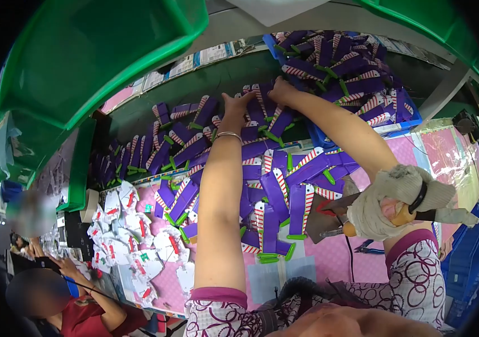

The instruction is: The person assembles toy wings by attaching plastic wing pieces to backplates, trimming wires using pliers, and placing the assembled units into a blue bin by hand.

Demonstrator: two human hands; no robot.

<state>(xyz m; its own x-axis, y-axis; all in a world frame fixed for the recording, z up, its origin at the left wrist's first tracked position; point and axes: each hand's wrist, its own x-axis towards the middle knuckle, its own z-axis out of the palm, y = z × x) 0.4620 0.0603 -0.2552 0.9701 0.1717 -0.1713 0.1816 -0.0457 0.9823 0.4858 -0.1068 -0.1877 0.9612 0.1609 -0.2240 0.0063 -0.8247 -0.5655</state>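
Note:
Both my arms stretch forward over a pile of purple plastic parts (275, 188) with red-and-white striped edges and green tabs. My left hand (238, 105), wearing a bangle, has its thumb spread from its fingers, which touch parts at the back of the pile. Just to its right, my right hand (283, 92) is curled down over the parts beside a blue bin. Its fingertips are hidden, so what it grips cannot be made out. An upright striped part (259, 100) stands between the two hands.
The blue bin (414, 122) is heaped with similar purple parts. White parts with red pieces (132, 230) lie at left. A cloth-wrapped tool with a wooden handle (374, 216) sits near my right forearm, beside pliers (370, 247). Green bins (99, 62) overhang; another person (90, 314) works at lower left.

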